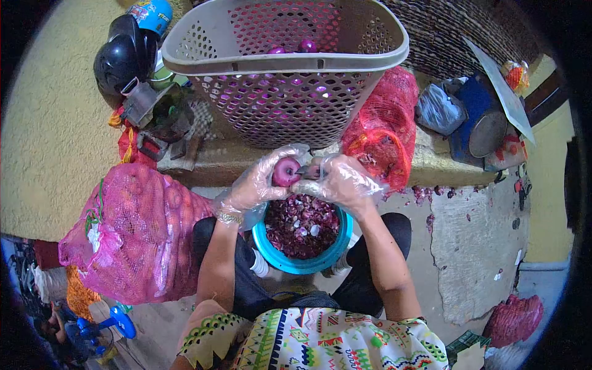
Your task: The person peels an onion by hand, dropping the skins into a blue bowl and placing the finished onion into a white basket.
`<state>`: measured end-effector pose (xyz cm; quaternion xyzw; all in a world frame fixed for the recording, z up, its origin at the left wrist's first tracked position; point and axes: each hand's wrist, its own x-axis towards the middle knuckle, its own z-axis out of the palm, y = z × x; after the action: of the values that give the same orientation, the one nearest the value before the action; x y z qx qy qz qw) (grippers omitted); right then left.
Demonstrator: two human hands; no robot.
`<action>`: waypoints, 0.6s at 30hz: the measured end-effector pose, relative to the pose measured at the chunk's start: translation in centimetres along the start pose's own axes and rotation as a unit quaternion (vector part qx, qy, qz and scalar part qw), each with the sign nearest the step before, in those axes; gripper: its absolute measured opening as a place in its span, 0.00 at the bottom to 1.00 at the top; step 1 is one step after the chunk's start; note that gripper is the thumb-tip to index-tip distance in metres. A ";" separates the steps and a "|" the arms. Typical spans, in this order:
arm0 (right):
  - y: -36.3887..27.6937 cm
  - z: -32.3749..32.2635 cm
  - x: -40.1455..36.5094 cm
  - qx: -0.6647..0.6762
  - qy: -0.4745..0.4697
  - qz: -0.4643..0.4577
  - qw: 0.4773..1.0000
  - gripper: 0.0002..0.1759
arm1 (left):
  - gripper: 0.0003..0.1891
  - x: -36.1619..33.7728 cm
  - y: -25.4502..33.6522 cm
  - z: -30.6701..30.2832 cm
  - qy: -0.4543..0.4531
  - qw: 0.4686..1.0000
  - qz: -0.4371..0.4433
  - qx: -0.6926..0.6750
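Observation:
My left hand (259, 182), in a clear plastic glove, is closed round a peeled-looking red onion (285, 172). My right hand (345, 179), gloved the same way, grips what looks like a small knife (310, 171); its short dark blade touches the onion's right side, and the handle is hidden in my fingers. Below both hands, between my knees, stands a turquoise basin (302, 267) filled with onion skins and pale cut ends (299, 225). A large beige perforated basket (283, 65) with purple onions (308, 45) inside stands just beyond my hands.
A full pink mesh sack of onions (148, 228) leans at my left. A red mesh sack (385, 123) rests on the ledge (438, 163) right of the basket. A black helmet (120, 58) lies at upper left. Onion skins litter the floor (468, 246) at right.

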<state>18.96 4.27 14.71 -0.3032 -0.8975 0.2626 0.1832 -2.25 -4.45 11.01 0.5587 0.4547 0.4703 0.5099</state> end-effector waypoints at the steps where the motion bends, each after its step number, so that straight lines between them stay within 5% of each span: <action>1: -0.2 -0.2 -0.1 -0.019 0.022 0.002 1.000 0.31 | 0.42 0.0 0.1 0.1 0.001 1.000 0.004 0.014; 18: -0.6 0.0 -0.2 -0.050 0.044 -0.009 0.998 0.32 | 0.44 0.2 -0.3 -0.1 0.006 0.999 0.027 0.041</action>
<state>18.82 3.73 15.09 -0.3150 -0.9034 0.2016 0.2096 -2.35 -4.27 10.72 0.5883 0.4612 0.4681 0.4713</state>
